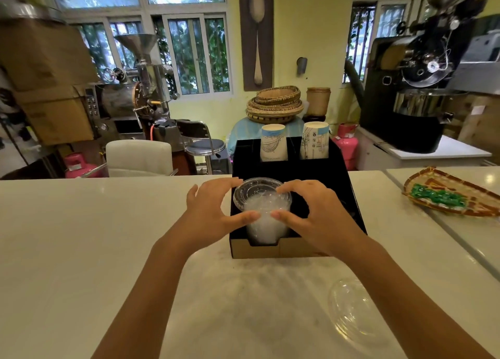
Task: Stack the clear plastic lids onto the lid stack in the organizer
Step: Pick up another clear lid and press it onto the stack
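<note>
Left hand (pixel 213 210) and right hand (pixel 316 215) cup the lid stack (pixel 262 210) from either side, fingertips grasping its top lid. Stack stands in front-left compartment of black organizer (pixel 343 196) on the bench (pixel 81 237). One loose clear lid (pixel 351 310) lies on bench, near right, under the right forearm.

White counter (pixel 81 237) — bears black organizer (pixel 349 196), loose clear lid (pixel 351 312), woven tray (pixel 454 193) at right.

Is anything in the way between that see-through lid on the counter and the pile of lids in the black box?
The right forearm crosses above the loose lid. Otherwise only bare counter lies before the organizer and lid stack.
</note>
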